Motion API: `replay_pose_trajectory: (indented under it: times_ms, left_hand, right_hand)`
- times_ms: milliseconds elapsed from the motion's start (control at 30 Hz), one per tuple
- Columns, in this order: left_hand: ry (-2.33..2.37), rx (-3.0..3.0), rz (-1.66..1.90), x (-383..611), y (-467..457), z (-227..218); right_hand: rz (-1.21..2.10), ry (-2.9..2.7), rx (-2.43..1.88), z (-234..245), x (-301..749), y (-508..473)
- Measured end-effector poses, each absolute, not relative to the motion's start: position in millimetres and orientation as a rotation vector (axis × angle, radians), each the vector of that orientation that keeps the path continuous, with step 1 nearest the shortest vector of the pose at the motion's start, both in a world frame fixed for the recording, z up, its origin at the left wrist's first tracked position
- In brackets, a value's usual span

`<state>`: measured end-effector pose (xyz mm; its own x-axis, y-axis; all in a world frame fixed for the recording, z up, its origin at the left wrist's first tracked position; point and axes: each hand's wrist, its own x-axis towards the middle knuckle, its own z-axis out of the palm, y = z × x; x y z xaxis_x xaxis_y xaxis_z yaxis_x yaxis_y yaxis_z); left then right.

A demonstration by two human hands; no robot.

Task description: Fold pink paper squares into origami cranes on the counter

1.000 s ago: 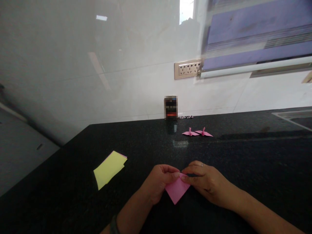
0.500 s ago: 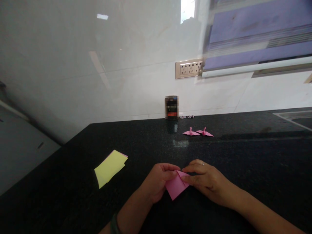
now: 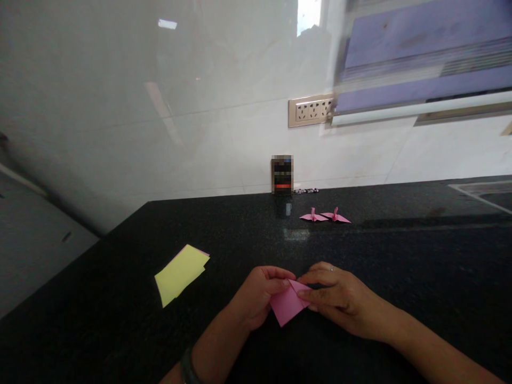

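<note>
A pink folded paper (image 3: pixel 287 305) lies on the black countertop (image 3: pixel 380 256) near the front edge, pointing down toward me. My left hand (image 3: pixel 258 296) pinches its upper left edge with curled fingers. My right hand (image 3: pixel 340 298), a ring on one finger, pinches the upper right edge, fingertips almost meeting those of the left hand at the paper's top corner.
A stack of yellow paper squares (image 3: pixel 181 272) lies to the left. Two pink folded paper cranes (image 3: pixel 325 216) sit further back. A small dark box (image 3: pixel 282 174) stands against the white wall under a socket strip (image 3: pixel 311 111). A sink edge (image 3: pixel 480 189) shows at far right.
The pink paper has been folded flatter and shorter; its lower tip now sits higher and points slightly left. Both hands stayed almost in place.
</note>
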<state>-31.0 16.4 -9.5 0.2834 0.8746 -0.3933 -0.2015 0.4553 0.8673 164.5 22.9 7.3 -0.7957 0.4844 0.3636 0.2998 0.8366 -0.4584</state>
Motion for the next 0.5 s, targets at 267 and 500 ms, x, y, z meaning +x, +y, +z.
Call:
replay_pose_trajectory:
  times_ms: [267,500]
  left_hand:
    - [1.012,0.766,0.843,-31.0,16.2,-9.1]
    - [1.014,0.774,0.831,-30.2,16.5,-5.7]
  right_hand:
    - [0.403,-2.57,-0.614,4.1,163.6,22.3]
    - [0.373,-2.585,-0.653,5.6,162.7,20.0]
